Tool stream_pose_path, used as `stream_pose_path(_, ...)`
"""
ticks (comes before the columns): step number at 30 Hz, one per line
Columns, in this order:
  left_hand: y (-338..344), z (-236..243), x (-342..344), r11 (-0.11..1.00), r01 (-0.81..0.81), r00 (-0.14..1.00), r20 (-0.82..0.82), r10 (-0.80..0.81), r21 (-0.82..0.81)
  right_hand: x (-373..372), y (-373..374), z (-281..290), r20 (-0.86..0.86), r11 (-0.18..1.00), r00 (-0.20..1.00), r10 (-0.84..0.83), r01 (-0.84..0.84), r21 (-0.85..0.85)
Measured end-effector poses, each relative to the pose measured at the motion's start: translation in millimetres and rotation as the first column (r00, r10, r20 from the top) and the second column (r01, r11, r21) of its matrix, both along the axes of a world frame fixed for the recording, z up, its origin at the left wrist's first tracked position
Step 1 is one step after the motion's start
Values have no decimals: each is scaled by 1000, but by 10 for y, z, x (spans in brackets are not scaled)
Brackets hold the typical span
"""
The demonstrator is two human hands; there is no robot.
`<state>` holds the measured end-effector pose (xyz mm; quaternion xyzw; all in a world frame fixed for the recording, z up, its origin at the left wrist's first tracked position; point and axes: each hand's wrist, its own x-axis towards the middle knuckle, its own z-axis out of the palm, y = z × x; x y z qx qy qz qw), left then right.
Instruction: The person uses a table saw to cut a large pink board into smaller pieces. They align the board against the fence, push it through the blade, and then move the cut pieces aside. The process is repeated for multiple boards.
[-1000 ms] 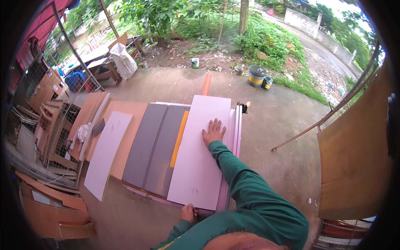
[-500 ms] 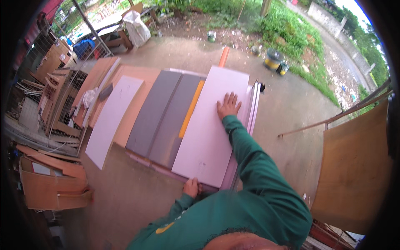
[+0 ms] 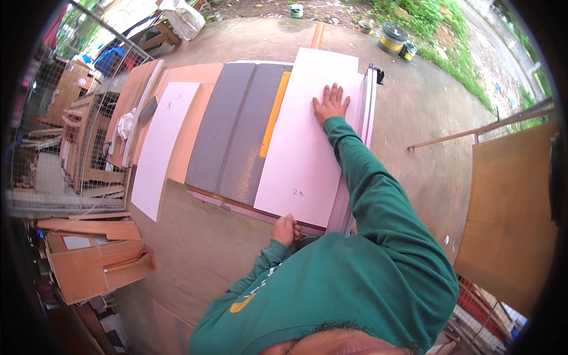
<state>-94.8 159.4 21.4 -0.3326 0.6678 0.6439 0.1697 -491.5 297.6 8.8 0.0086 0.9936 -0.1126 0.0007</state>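
Note:
A long white board (image 3: 302,142) lies flat on a grey-topped machine table (image 3: 228,130), which looks like a table saw, just right of its yellow strip (image 3: 275,115). My right hand (image 3: 331,105) rests palm down on the far half of the board, fingers spread. At the board's near edge my left hand (image 3: 286,229) is closed on the rim, its fingertips partly hidden. Small handwritten marks show near that end. A second white board (image 3: 165,148) lies to the left on a brown wooden surface (image 3: 192,118).
A metal rail (image 3: 368,109) runs along the table's right side. Wood scraps and a wire mesh fence (image 3: 89,136) stand at left. Paint buckets (image 3: 391,38) sit on the concrete beyond. A brown panel (image 3: 503,207) stands at right, and a box-like wooden piece (image 3: 94,266) lies lower left.
My view has tilted, so the table and boards sit higher in the picture. Both hands keep about the same places on the board, with no clear shift of it against the table.

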Motion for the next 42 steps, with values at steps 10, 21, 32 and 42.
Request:
stream_pose_path(10,-11,53,-32,999,35,999,-10,-35,2,-19,-24,-5,-63,1000,998,-12,12,2)
stream_pose_path(21,-20,44,-53,999,48,999,-13,-48,-14,-48,-29,-43,-48,999,999,-22,24,47)
stream_pose_path(32,-18,66,-87,999,38,999,-8,-38,-38,-106,-61,-59,-57,999,998,-14,16,51)
stream_pose_path(42,-56,-32,-120,996,84,996,-16,-85,-38,-171,0,-235,-152,992,988,-24,42,116)
